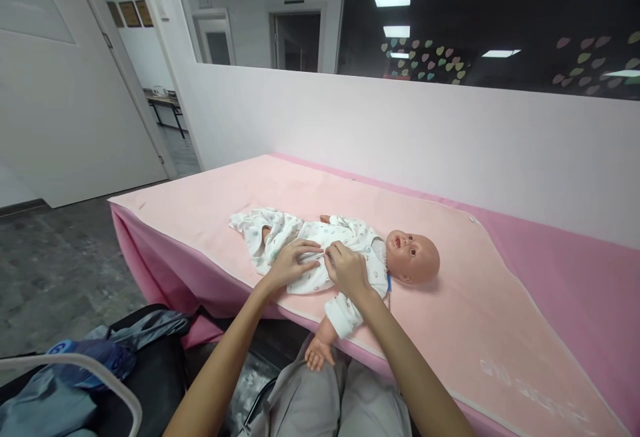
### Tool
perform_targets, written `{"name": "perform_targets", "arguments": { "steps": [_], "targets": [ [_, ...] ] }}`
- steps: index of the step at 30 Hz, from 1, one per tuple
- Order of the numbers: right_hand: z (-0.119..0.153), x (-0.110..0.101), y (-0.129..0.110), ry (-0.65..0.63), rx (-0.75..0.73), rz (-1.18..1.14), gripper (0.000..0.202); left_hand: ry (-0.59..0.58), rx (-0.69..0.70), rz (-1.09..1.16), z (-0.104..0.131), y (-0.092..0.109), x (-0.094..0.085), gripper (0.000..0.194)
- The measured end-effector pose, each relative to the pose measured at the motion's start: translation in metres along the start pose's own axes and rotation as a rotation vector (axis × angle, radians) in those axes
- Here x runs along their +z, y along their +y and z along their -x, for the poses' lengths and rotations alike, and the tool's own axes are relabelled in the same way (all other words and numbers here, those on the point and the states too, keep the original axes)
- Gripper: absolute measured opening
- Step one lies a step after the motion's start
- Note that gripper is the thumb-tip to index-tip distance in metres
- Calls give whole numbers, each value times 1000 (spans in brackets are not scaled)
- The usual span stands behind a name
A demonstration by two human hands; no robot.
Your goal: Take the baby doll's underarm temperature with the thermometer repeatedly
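A bald baby doll (413, 257) lies on its back with its head to the right, dressed in a white printed baby romper (313, 280). My left hand (293, 264) rests on the romper's front, the cloth between its thumb and fingers. Close beside it, my right hand (346, 267) pinches the romper near the middle of the belly; the fingertips hide the exact spot held. One doll arm (325, 337) hangs over the near edge of the table, its cuff folded back. The other doll hand (325, 218) shows at the far side. A small blue patch (389, 282) is by the neck.
A pale pink mat (465, 330) covers the table, over a darker pink cloth (575, 257). A white wall with a window (450, 17) stands behind. A black chair (155, 364) with grey-blue clothing (45, 397) is at lower left, near a white door (65, 90).
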State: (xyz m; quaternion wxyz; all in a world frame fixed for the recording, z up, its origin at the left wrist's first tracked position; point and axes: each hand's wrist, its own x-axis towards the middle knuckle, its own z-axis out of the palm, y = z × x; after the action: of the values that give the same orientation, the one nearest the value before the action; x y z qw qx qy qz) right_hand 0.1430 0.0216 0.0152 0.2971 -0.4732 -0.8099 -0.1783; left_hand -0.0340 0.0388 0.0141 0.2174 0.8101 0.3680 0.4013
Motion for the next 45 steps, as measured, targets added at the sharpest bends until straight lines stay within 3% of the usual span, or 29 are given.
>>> {"name": "perform_targets", "arguments": {
  "steps": [8,34,45],
  "targets": [
    [5,9,1,115,49,-14,19,67,-26,16,1,2,3,22],
    [5,11,-2,188,84,-130,19,26,12,9,7,-9,5,27],
    [6,13,-3,175,85,-58,21,30,-3,-19,7,-12,6,21]
  ]
}}
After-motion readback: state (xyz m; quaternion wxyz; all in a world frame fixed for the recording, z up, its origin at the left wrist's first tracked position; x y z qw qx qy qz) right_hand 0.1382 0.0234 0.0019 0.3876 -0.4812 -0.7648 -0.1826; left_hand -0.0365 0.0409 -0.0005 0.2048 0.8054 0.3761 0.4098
